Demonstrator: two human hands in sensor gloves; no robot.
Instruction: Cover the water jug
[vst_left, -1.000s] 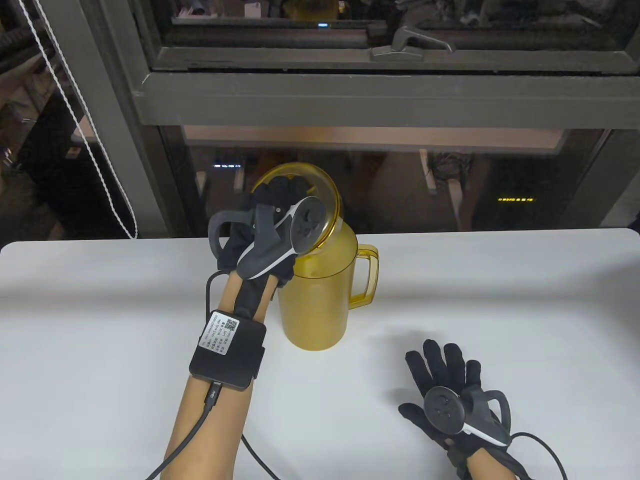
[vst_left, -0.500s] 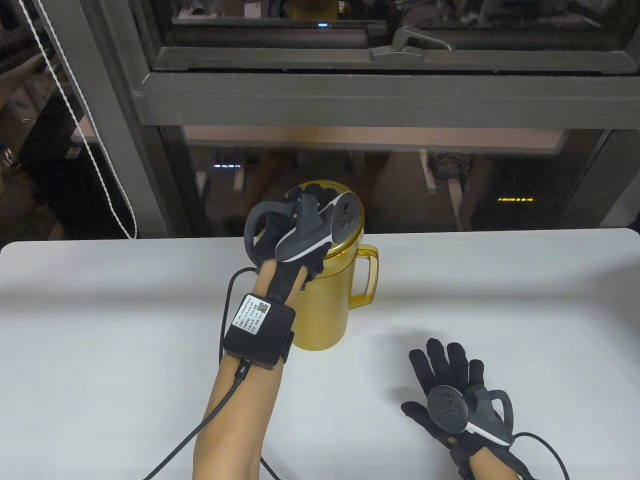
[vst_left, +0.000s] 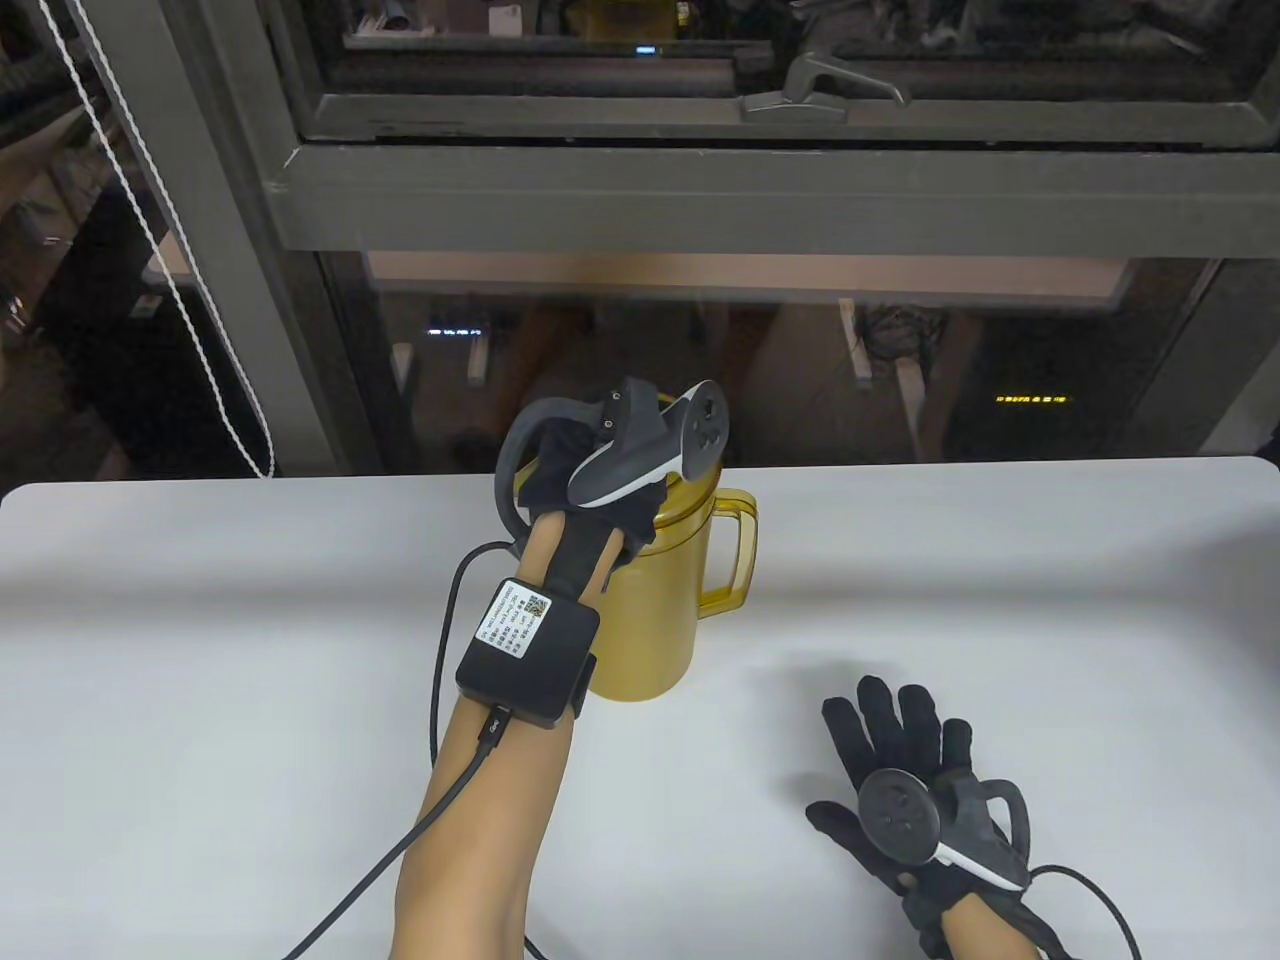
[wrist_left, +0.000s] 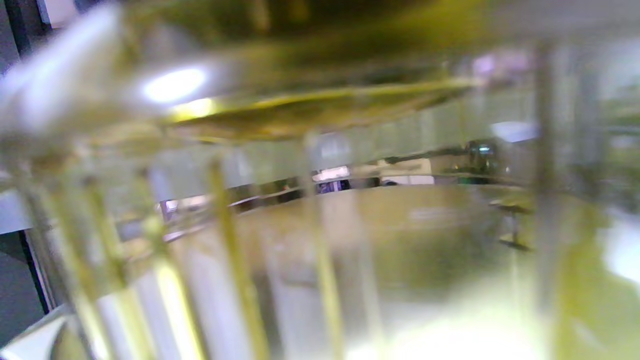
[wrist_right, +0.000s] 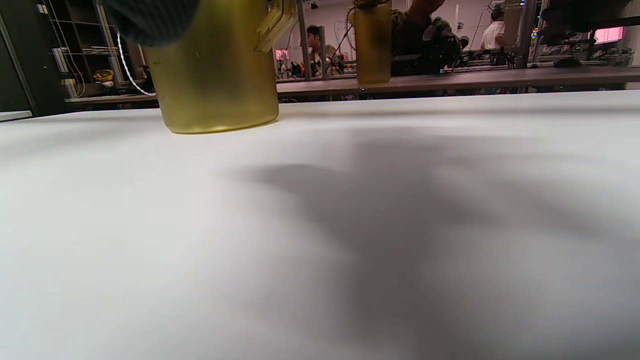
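A translucent yellow water jug (vst_left: 650, 610) with a side handle (vst_left: 738, 548) stands upright near the far edge of the white table (vst_left: 200, 650). My left hand (vst_left: 565, 470) is bent down over the jug's mouth, so hand and tracker hide the lid and the fingers in the table view. The left wrist view is blurred and very close: the yellow lid (wrist_left: 320, 100) lies just above the jug's wall (wrist_left: 400, 250). My right hand (vst_left: 900, 735) rests flat on the table to the jug's front right, fingers spread and holding nothing. The right wrist view shows the jug (wrist_right: 215, 75) further off.
A dark window frame (vst_left: 700, 190) rises right behind the table's far edge, with a white blind cord (vst_left: 200, 330) hanging at the left. A cable (vst_left: 440, 800) runs from the black box on my left forearm. Glass behind reflects the jug.
My left hand carried the lid from tilted, up and left of the jug's mouth, rightward and down onto the top of the jug. The right hand has stayed put.
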